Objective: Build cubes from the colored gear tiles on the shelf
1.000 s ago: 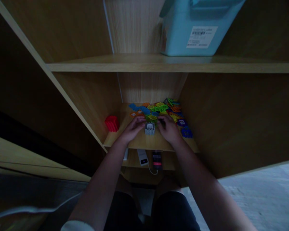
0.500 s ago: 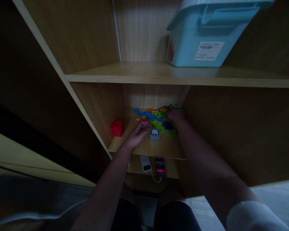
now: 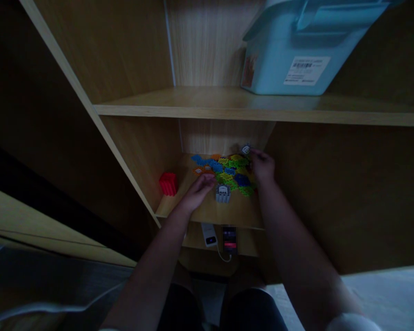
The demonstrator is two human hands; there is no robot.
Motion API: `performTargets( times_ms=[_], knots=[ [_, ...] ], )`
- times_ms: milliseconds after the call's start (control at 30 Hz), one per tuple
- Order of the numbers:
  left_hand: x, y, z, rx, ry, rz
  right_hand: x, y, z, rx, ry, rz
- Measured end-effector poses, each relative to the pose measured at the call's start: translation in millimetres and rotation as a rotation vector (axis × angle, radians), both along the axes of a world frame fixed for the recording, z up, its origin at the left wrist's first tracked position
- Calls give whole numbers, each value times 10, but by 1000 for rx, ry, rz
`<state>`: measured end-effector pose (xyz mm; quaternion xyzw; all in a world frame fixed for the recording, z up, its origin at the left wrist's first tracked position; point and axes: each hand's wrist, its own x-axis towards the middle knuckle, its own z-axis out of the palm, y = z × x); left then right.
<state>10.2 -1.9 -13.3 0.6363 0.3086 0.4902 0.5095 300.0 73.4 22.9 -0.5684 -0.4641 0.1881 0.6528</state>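
Observation:
My right hand [image 3: 263,166] pinches a grey hexagonal tile [image 3: 246,149] with a light marking, raised near the back of the middle shelf. My left hand [image 3: 200,187] rests palm inward with loosely curved fingers and nothing visible in it. Just right of its fingertips stands a stack of grey tiles [image 3: 222,193]. Between and behind my hands lies a spread of coloured tiles: light blue tiles [image 3: 216,167], yellow-green tiles [image 3: 225,178], orange tiles [image 3: 198,170] and a dark blue tile [image 3: 242,179]. Farther left is a red stack of tiles [image 3: 168,184].
A lidded teal bin [image 3: 279,64] stands on the upper shelf [image 3: 193,110], whose edge overhangs my working space. On the lower shelf lie a white power bank [image 3: 209,235] and a phone [image 3: 229,239], joined by a cable. The cabinet's side wall [image 3: 331,184] rises at the right.
My right hand has lifted off the tiles at the back right and now shows a grey tile in its fingers. My left hand stays in place. The view has shifted slightly.

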Motion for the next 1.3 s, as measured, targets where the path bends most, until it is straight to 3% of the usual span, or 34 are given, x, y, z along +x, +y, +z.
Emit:
performTargets(
  times_ms=[100, 300, 533, 667, 800, 900, 1033, 1167, 1300],
  knots=[
    [-5, -8, 17, 33, 7, 24, -194, -369, 19, 77, 226, 101],
    [15, -29, 48, 93, 8, 77, -506, -1004, 48, 146, 396, 278],
    [0, -74, 128, 125, 24, 137, -583, -1361, 149, 25, 347, 389],
    [-38, -119, 161, 73, 11, 139, -820, -1501, 197, -76, 364, 504],
    [-60, -124, 91, -34, -51, 34, -1091, -1553, 167, -157, 191, 621],
    [-75, -109, 27, -100, -93, 29, -1134, -1535, 128, -111, -22, 569],
    [-84, -93, 9, -145, -79, 60, -973, -1497, 141, 56, -303, 466],
    [-63, -98, 42, -149, -49, 100, -787, -1459, 164, 189, -465, 598],
    [-36, -113, 69, -139, 13, 66, -697, -1428, 125, 250, -531, 576]
  ],
)
